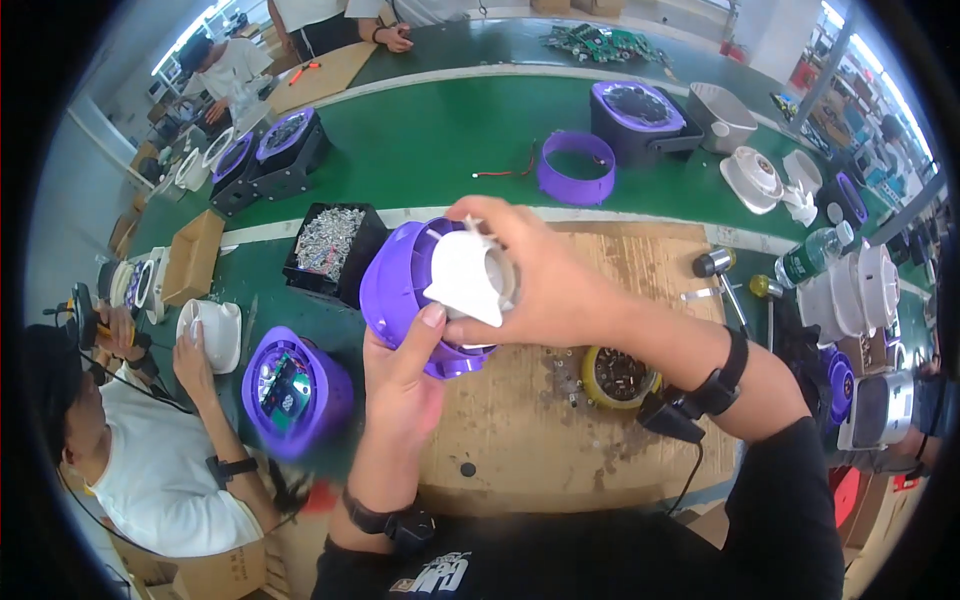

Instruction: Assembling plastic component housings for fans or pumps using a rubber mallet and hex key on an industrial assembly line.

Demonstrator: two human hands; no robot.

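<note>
A round purple plastic housing (397, 268) is held up over the cardboard sheet, tilted with its opening to the right. My left hand (405, 370) grips it from below, the thumb lying along its front. My right hand (535, 270) is closed on a white plastic fan part (462, 275) with a pointed edge, pressed against the housing's opening. Whether the white part is seated inside the housing cannot be made out. Below my right forearm a yellow round dish (612, 378) of small dark screws rests on the cardboard (560, 450).
A black bin of silver screws (330, 243) stands left of the housing, near a purple shell with a green circuit board (290, 390). A purple ring (576, 168) lies ahead. A hammer (722, 272) and bottle (812, 255) are right. A co-worker's hand (190, 360) holds a white shell at left.
</note>
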